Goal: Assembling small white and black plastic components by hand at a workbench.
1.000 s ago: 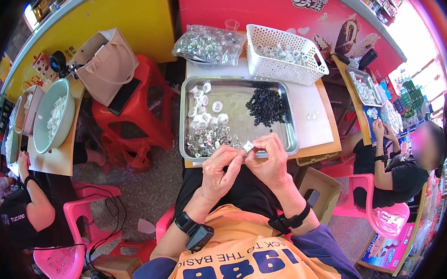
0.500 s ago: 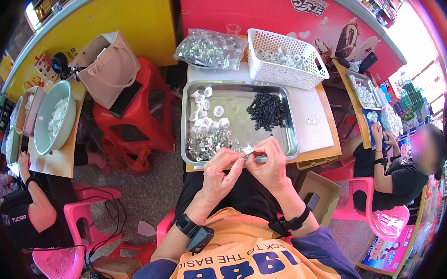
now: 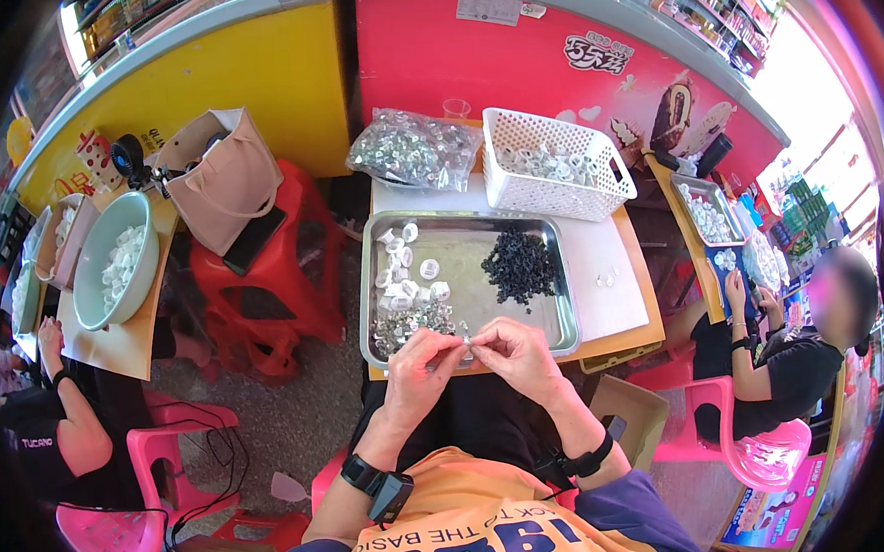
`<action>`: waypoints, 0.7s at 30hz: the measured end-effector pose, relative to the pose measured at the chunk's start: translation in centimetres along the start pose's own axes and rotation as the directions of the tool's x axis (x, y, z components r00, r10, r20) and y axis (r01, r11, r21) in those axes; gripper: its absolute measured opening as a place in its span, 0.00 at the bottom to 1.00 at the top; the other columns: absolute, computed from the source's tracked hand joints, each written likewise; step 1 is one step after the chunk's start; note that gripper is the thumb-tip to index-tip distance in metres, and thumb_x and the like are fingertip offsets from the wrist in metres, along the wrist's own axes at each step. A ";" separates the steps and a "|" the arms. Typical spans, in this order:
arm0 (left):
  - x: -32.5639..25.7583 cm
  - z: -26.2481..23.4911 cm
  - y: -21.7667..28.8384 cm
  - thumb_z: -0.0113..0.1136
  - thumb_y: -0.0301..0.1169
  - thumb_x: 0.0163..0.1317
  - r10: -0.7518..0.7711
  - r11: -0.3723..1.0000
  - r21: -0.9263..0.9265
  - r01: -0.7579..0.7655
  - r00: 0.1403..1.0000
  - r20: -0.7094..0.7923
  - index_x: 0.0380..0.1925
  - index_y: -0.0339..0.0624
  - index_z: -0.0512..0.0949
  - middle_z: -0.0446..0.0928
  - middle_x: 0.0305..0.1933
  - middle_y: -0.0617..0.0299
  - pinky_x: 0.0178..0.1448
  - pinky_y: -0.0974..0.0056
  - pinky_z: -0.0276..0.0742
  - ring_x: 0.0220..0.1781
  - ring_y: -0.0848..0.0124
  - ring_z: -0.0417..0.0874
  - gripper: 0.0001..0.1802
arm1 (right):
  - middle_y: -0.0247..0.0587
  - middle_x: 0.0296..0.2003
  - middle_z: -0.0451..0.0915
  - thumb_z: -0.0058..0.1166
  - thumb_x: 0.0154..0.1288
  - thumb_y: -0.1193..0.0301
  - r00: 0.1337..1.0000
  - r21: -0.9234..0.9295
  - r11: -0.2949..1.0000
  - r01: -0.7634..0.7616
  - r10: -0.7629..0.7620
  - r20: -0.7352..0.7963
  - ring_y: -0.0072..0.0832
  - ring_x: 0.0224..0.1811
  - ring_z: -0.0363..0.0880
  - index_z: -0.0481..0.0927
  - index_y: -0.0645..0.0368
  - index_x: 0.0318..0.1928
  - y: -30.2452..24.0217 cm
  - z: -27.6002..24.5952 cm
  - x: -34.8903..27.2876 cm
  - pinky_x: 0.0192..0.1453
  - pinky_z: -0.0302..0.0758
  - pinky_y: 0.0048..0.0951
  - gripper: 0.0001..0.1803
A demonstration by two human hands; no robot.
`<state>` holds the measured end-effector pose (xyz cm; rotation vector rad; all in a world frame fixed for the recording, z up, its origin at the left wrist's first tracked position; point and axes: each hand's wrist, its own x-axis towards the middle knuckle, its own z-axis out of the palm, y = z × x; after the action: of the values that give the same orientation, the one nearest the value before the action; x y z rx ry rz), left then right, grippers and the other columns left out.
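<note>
Bare left hand (image 3: 419, 374) and bare right hand (image 3: 517, 359) pinch a tiny pale piece (image 3: 467, 341) near a shiny, rectangular metal tray (image 3: 461, 250).

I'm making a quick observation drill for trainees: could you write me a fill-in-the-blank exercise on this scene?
1. The left hand and right hand pinch a tiny piece; the ____ one is nearer the black pieces.
2. The perforated basket behind the metal tray is ____ in colour.
3. The clear bag lies to the ____ of that basket.
4. The stool by the beige handbag is ____ in colour.

Missing words: right; white; left; red.
</note>
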<state>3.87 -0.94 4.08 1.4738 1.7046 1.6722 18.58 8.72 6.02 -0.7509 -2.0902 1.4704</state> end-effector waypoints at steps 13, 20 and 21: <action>0.6 -1.2 -3.7 0.47 0.33 0.71 -0.353 0.781 -0.580 0.231 0.930 -0.105 0.49 0.32 0.72 0.76 0.36 0.59 0.43 0.67 0.81 0.38 0.66 0.83 0.15 | 0.39 0.30 0.82 0.55 0.61 0.75 0.844 -0.294 0.955 0.036 -0.187 -0.502 0.23 0.31 0.82 0.79 0.63 0.40 -2.0 -14.6 13.3 0.39 0.77 0.25 0.08; 0.9 -2.3 -5.6 0.45 0.33 0.72 -0.506 0.578 -0.792 0.200 0.849 -0.155 0.45 0.31 0.73 0.76 0.35 0.56 0.43 0.64 0.82 0.38 0.62 0.84 0.14 | 0.49 0.44 0.80 0.55 0.60 0.72 0.957 -0.545 0.822 0.166 -0.268 -0.112 0.35 0.37 0.81 0.79 0.62 0.45 -1.2 -6.0 14.8 0.45 0.76 0.31 0.13; 0.8 -2.5 -5.6 0.45 0.33 0.72 -0.510 0.579 -0.789 0.205 0.846 -0.154 0.45 0.31 0.73 0.76 0.35 0.56 0.43 0.64 0.82 0.38 0.62 0.84 0.14 | 0.50 0.43 0.79 0.55 0.60 0.70 0.982 -0.467 0.865 0.182 -0.186 0.038 0.37 0.35 0.80 0.80 0.61 0.44 -1.1 -3.8 14.4 0.44 0.76 0.33 0.13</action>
<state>-0.88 -0.29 0.10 0.3832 1.0714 2.1014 10.21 20.72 9.23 -0.6957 -2.4679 0.8597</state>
